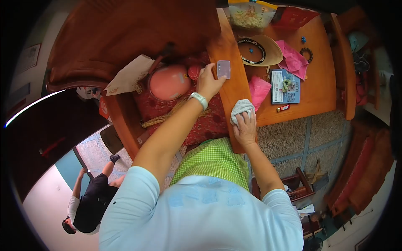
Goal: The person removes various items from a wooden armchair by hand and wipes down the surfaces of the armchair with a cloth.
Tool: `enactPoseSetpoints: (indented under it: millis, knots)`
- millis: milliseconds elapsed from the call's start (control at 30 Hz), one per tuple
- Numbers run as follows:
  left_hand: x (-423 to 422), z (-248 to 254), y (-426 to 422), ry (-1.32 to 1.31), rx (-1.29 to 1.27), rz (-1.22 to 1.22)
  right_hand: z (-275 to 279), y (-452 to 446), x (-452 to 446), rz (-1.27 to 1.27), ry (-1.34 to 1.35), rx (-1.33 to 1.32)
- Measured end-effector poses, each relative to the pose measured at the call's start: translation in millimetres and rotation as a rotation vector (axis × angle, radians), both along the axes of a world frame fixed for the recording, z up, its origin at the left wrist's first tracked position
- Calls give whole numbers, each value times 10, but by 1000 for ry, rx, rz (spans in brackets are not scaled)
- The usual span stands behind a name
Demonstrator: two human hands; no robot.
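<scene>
My left hand, with a white watch on its wrist, pinches a small flat, pale purple rectangular thing between thumb and fingers. It is over the wooden armrest; whether it touches the wood I cannot tell. Lower on the same wood, my right hand is closed on a crumpled grey-white cloth and presses it down. Left of my left hand, a pink rounded helmet-like thing and a small pink ball lie on the red patterned seat.
On the wooden table are a sun visor, pink cloth, a pink packet, a blue printed box, a lighter, a bead bracelet and bags. Another person is at lower left.
</scene>
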State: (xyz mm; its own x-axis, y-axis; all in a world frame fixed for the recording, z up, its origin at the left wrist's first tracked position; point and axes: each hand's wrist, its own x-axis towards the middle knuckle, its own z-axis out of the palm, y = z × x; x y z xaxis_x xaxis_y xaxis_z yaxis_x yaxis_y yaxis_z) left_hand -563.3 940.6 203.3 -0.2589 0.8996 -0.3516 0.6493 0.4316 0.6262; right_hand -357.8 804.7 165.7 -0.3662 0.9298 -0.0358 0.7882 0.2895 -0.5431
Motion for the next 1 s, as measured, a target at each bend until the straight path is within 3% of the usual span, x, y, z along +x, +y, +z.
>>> enactPoseSetpoints:
  millis: [67,133,300,400,533,600,800,1000]
  knots:
    - [207,-161,148,31,13,6,-26,12,4,9,10,-14]
    - [343,-250,242,254,58,47,-46,52,-14,16,11,-12]
    - [197,-408,184,282,23,17,-51,238,-120,10,11,-10]
    - [-128,-513,-38,67,142,65,-54,455,-227,15,-2,-32]
    - [-578,-364,-684,-105,-2,122,-69,987,-456,87,40,15]
    - [-714,-288,-1074,-1,-81,111,-55,1393,-641,128,64,47]
    - [-726,-207,-2138,-74,-303,188,-302,2585,-1306,199,94,260]
    - [-413,-118,-2279,-146,-302,221,-215,2032,-1061,210,-32,143]
